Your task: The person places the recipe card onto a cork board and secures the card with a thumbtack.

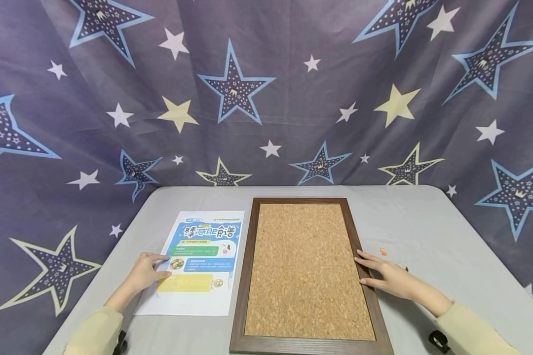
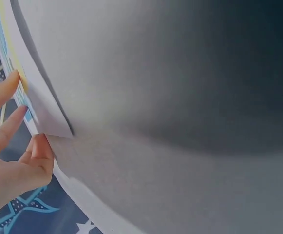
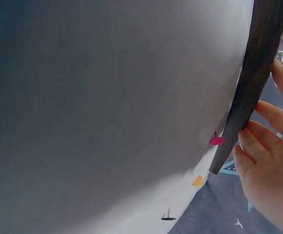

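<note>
A corkboard (image 1: pixel 308 271) in a dark brown wooden frame lies flat on the grey table, its long sides pointing away from me. To its left is a printed paper sheet (image 1: pixel 195 303) with blue, green and yellow blocks, pictures and Chinese text. My left hand (image 1: pixel 144 272) touches the sheet's left edge with its fingertips, fingers spread. My right hand (image 1: pixel 393 280) rests on the frame's right side, fingers extended over the wood. In the right wrist view, those fingertips lie along the outer side of the dark frame (image 3: pixel 251 73).
Right of the board lie small push pins, seen in the right wrist view: a pink one (image 3: pixel 216 141), an orange one (image 3: pixel 198 181) and a black one (image 3: pixel 168 218). A purple-grey curtain (image 1: pixel 288 133) with stars hangs behind the table (image 1: pixel 408 212).
</note>
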{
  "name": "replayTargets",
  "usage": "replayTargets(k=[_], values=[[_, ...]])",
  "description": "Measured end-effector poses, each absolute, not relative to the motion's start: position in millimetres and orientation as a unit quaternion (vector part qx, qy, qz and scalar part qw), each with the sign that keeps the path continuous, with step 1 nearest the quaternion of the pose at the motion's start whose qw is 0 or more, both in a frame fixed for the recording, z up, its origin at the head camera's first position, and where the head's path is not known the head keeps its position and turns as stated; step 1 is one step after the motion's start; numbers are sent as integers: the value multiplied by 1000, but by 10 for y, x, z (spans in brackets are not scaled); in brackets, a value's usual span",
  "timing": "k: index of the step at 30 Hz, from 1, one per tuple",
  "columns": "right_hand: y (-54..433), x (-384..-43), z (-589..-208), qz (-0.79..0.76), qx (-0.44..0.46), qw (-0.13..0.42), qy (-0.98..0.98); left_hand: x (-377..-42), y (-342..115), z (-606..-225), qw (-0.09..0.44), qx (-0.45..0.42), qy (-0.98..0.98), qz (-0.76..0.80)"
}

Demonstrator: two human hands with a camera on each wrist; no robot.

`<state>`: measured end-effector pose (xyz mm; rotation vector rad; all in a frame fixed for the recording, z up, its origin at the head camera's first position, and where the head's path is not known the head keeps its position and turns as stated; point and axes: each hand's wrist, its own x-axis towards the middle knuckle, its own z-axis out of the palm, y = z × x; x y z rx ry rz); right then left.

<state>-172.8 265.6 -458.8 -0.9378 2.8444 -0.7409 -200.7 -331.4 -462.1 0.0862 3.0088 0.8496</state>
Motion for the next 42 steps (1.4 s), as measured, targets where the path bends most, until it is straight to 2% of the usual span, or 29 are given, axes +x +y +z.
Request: replayTargets(k=[7,12,20,30,42], values=[[2656,-1735,-4587,-238,-305,29,922,-2030,-3346,-4624,2,38,951,308],[2657,-1737,-4586,-237,-303,30,923,-2035,-3341,-4596,21,10,947,321],[2657,-1737,-4576,-237,-304,29,922,-2037,-3437,-4638,18,2,939,344],[2658,-1741,-4573,-238,-302,36,922,-2014,-3539,-4606,54,-57,900,430],[2654,-1735,-4569,-241,-300,43,922,-1991,-3666,-4533,56,-112,858,498]])
